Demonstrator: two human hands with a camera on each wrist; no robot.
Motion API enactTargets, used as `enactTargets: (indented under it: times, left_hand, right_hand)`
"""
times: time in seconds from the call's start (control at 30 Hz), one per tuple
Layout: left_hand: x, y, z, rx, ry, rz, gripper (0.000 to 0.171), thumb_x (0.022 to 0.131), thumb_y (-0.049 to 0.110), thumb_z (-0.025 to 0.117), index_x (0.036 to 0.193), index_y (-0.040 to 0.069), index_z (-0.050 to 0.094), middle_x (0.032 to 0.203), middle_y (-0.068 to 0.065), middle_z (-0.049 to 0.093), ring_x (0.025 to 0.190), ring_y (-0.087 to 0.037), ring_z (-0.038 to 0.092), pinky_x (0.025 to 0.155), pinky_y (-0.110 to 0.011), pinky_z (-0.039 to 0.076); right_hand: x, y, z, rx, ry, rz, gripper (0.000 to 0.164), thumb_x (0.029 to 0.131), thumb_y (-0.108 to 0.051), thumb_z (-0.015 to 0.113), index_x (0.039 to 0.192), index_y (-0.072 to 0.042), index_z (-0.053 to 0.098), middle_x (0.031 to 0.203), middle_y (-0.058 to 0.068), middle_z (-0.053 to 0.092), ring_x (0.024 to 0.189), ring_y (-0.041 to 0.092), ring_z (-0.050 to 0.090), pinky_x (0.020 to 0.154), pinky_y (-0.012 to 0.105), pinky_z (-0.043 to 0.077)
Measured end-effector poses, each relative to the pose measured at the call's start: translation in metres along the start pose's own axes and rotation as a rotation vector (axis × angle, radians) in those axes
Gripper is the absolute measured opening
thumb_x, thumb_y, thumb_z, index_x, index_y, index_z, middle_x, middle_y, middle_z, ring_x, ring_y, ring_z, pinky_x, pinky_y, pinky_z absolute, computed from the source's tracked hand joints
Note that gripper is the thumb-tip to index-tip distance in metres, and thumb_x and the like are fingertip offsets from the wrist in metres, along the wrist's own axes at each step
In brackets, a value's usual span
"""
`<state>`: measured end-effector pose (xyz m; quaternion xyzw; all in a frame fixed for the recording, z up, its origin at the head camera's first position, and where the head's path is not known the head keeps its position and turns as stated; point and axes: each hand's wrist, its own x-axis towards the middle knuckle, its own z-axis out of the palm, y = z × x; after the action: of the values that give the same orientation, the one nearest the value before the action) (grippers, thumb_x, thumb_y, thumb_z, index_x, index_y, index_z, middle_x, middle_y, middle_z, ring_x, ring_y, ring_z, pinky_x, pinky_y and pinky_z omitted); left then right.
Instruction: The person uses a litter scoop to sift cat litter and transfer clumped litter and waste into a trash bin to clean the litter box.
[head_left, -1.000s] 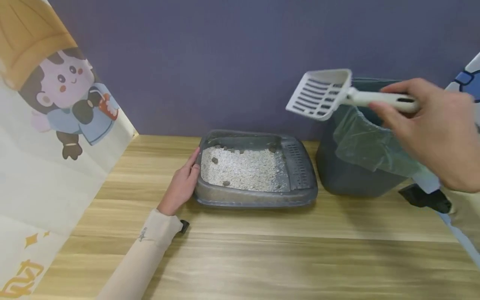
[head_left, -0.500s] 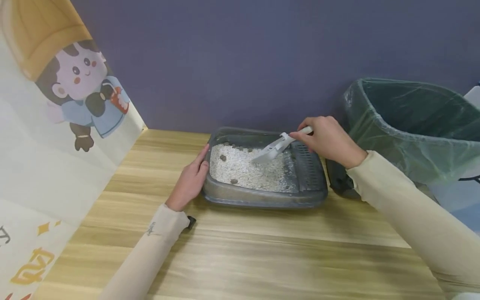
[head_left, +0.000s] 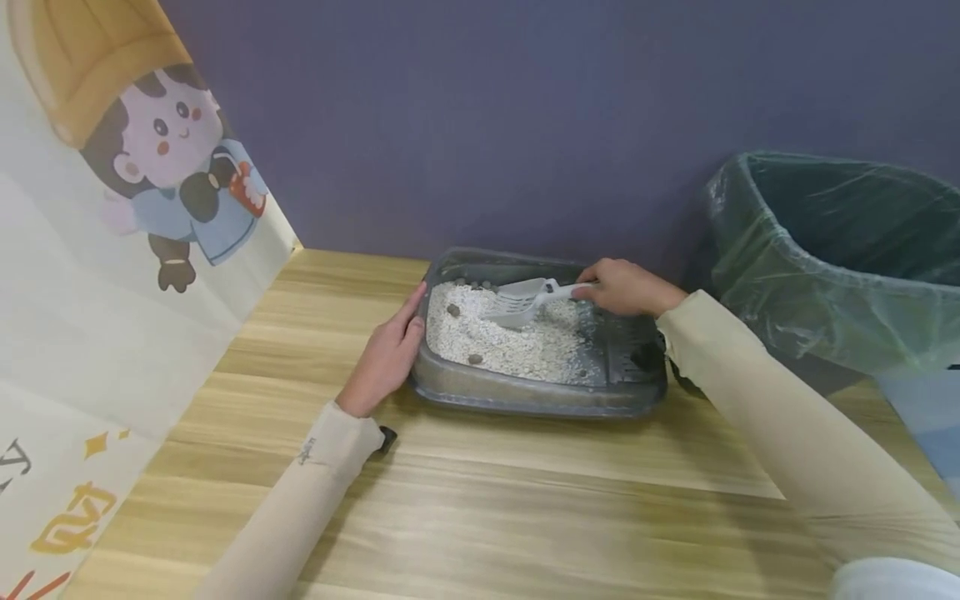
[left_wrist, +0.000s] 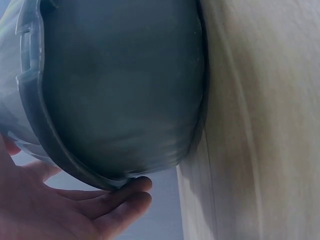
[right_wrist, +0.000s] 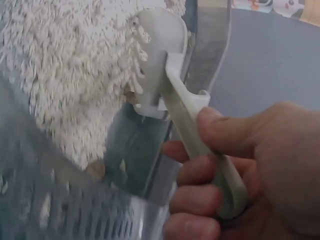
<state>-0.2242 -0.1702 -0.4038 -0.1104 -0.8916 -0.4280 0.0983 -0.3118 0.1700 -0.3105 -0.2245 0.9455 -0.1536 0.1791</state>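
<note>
My right hand (head_left: 626,287) grips the handle of a white slotted litter scoop (head_left: 517,302). In the right wrist view the fingers curl round that handle (right_wrist: 187,120), with the thumb on top. The scoop's head dips into pale granular litter (head_left: 480,337), near the back wall of a grey litter box (head_left: 525,400). Several brown clumps (head_left: 453,310) lie in the litter, mostly along the back and left. At the box's left end, my left hand (head_left: 386,358) holds the rim; the left wrist view shows fingers (left_wrist: 122,202) against the outside below it.
A bin (head_left: 795,250) lined with a translucent green bag stands open to the right of the box. Behind runs a purple-blue wall (head_left: 487,125), and a cartoon-printed panel (head_left: 187,175) borders the wooden tabletop (head_left: 487,500) on the left.
From above the bin, my right hand has moved left and down with the scoop, whose head has gone into the litter. My left hand stays at the box's rim. The view has shifted rightward.
</note>
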Motion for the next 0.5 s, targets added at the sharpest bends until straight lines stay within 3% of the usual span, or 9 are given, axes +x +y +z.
enactTargets:
  times: [0.07, 0.1, 0.2, 0.27, 0.33, 0.43, 0.5]
  left_hand:
    - [0.0, 0.001, -0.001, -0.004, -0.004, 0.003, 0.049, 0.102, 0.037, 0.029, 0.151, 0.03, 0.023, 0.081, -0.016, 0.052, 0.045, -0.018, 0.032, 0.05, -0.038, 0.041]
    - [0.0, 0.001, -0.002, -0.005, -0.004, 0.004, 0.05, 0.102, 0.037, 0.03, 0.151, 0.03, 0.023, 0.083, -0.016, 0.053, 0.045, -0.019, 0.033, 0.05, -0.038, 0.041]
    - [0.001, 0.0, -0.004, -0.003, 0.001, 0.012, 0.049, 0.102, 0.036, 0.03, 0.151, 0.029, 0.024, 0.118, -0.016, 0.058, 0.048, -0.023, 0.036, 0.056, -0.039, 0.044]
    - [0.001, -0.001, -0.005, 0.004, -0.003, 0.02, 0.049, 0.102, 0.036, 0.03, 0.151, 0.029, 0.024, 0.139, -0.013, 0.046, 0.056, -0.026, 0.045, 0.068, -0.041, 0.047]
    - [0.001, -0.001, -0.006, 0.01, -0.008, 0.026, 0.049, 0.102, 0.035, 0.03, 0.151, 0.029, 0.024, 0.147, -0.008, 0.036, 0.074, -0.027, 0.054, 0.081, -0.042, 0.046]
    - [0.001, -0.002, -0.008, 0.012, -0.019, 0.024, 0.049, 0.102, 0.036, 0.03, 0.151, 0.031, 0.023, 0.149, -0.007, 0.033, 0.075, -0.026, 0.054, 0.085, -0.043, 0.045]
    - [0.001, -0.002, -0.009, 0.012, -0.019, 0.013, 0.049, 0.102, 0.037, 0.03, 0.15, 0.032, 0.023, 0.148, -0.007, 0.035, 0.063, -0.026, 0.048, 0.078, -0.042, 0.047]
  right_hand:
    - [0.004, -0.004, 0.003, -0.014, 0.003, 0.002, 0.042, 0.1, -0.029, 0.048, 0.129, 0.0, 0.056, 0.11, 0.013, 0.064, 0.081, 0.021, 0.06, 0.075, 0.044, 0.045]
    - [0.006, -0.007, 0.005, -0.011, 0.004, 0.002, 0.041, 0.1, -0.028, 0.048, 0.129, 0.0, 0.056, 0.11, 0.014, 0.063, 0.081, 0.024, 0.06, 0.075, 0.045, 0.045]
    - [0.013, -0.011, 0.012, -0.028, 0.019, -0.003, 0.04, 0.1, -0.029, 0.047, 0.13, -0.002, 0.055, 0.112, 0.014, 0.062, 0.084, 0.024, 0.06, 0.076, 0.045, 0.045]
    - [0.018, -0.013, 0.017, -0.027, 0.026, 0.002, 0.039, 0.101, -0.03, 0.045, 0.129, -0.004, 0.055, 0.109, 0.015, 0.061, 0.08, 0.024, 0.058, 0.073, 0.043, 0.044]
    - [0.022, -0.012, 0.023, -0.025, 0.028, 0.005, 0.038, 0.101, -0.03, 0.044, 0.128, -0.005, 0.054, 0.108, 0.015, 0.061, 0.074, 0.021, 0.055, 0.068, 0.041, 0.043]
    - [0.028, -0.015, 0.029, -0.005, 0.016, 0.007, 0.035, 0.102, -0.03, 0.042, 0.127, -0.008, 0.053, 0.098, 0.015, 0.06, 0.059, 0.019, 0.045, 0.059, 0.037, 0.039]
    - [0.031, -0.017, 0.032, 0.009, 0.013, 0.001, 0.033, 0.102, -0.03, 0.041, 0.126, -0.009, 0.052, 0.092, 0.016, 0.058, 0.053, 0.017, 0.04, 0.054, 0.036, 0.037]
